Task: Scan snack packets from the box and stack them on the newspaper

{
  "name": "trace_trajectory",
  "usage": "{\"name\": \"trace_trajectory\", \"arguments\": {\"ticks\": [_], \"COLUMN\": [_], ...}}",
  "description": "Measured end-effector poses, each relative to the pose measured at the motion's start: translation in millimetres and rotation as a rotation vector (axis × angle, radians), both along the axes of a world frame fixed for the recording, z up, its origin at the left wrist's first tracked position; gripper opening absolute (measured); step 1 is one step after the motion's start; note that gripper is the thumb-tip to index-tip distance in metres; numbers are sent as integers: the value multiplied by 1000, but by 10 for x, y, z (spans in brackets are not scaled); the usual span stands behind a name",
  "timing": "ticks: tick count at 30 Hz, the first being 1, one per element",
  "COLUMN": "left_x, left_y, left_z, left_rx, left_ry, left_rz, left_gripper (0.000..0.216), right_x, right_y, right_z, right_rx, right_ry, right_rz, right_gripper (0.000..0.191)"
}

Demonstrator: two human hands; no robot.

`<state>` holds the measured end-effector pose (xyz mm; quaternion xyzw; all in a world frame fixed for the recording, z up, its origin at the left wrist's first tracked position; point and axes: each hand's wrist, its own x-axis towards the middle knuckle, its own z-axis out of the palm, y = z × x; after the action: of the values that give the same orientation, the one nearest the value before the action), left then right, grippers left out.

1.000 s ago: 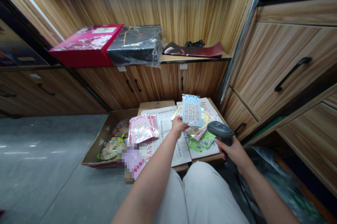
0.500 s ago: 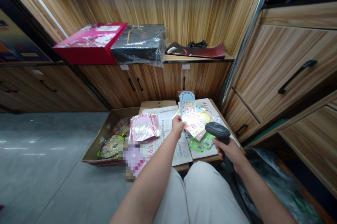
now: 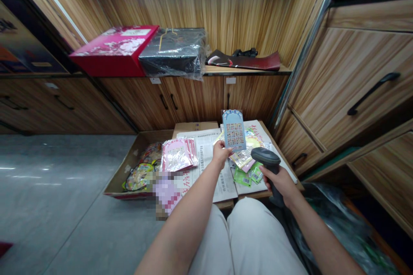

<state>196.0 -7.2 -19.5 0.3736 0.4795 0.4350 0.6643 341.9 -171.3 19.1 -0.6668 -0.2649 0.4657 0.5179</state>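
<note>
Fingers of the left hand [image 3: 220, 154]: pinching a blue card [image 3: 234, 131] near its lower left corner, with a printed grid of small pictures facing the camera. In the right hand [image 3: 280, 182], with fingers wrapped around the grip, a dark scanner [image 3: 266, 156], its head turned toward the blue card and apart from it. Behind and below the blue card, on newspaper [image 3: 208, 150], a loose pile of yellow cards [image 3: 238, 160], with green packets [image 3: 242, 177] along its near side. To the left, partly over the newspaper, a stack of pink cards [image 3: 176, 154] in clear wrapping. Farther left, an open carton [image 3: 118, 176] with colourful packets [image 3: 138, 176] inside. On the shelf [image 3: 217, 69] beyond, a magenta box [image 3: 112, 47] right beside a black box [image 3: 174, 53] in clear plastic.
</note>
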Motion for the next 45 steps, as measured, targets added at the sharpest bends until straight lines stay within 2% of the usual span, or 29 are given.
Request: {"name": "trace_trajectory", "arguments": {"ticks": [4,7,10,13,17,20,23,25,27,29,32,36,39,42,45], "left_x": [-91,-284,-607,-1036,-1644,-1966,-2068,-2034,-1968,-1912,-1888,-1904,-1826,-1575,-1141], "left_y": [68,180,265,248,94,-51,-185,-264,-329,-380,-436,-474,-426,-273,-71], "left_z": [80,168,205,124,-107,-214,-207,-181,-174,-195,-251,-261,-160,33,251], "left_rx": [-29,-67,-82,-67,-25,5,-17,95,298,427,440,439,442,485,515], "left_ry": [-46,-57,-28,72,370,774,1249,1478,1597,1645,1695,1740,1727,1665,1516], "left_rz": [112,285,487,637,691,612,511,411,234,20,-177,-225,-217,-226,-307], "left_gripper": [38,40,41,39,38,33,31,36,40,38,37,40,37,32,25], "right_x": [-6,7,30,52,71,62,28,7,0,12,53,106,139,162,165], "right_y": [-78,-152,-208,-246,-279,-292,-298,-300,-302,-309,-326,-343,-338,-328,-326], "right_z": [33,26,6,-3,-4,-1,16,25,18,-8,-65,-110,-110,-94,-67], "right_rx": [8,15,30,35,39,-3,-22,-11,-8,-2,7,-6,-31,-41,34], "right_ry": [-19,-23,-16,-31,-29,-4,-14,-21,-20,-24,-44,-55,-40,-21,-28], "right_rz": [-61,-76,-93,-114,-111,-96,-95,-96,-90,-88,-87,-92,-78,-70,-111], "right_gripper": [42,42,45,47,47,47,46,44,45,46,47,47,47,48,47]}}
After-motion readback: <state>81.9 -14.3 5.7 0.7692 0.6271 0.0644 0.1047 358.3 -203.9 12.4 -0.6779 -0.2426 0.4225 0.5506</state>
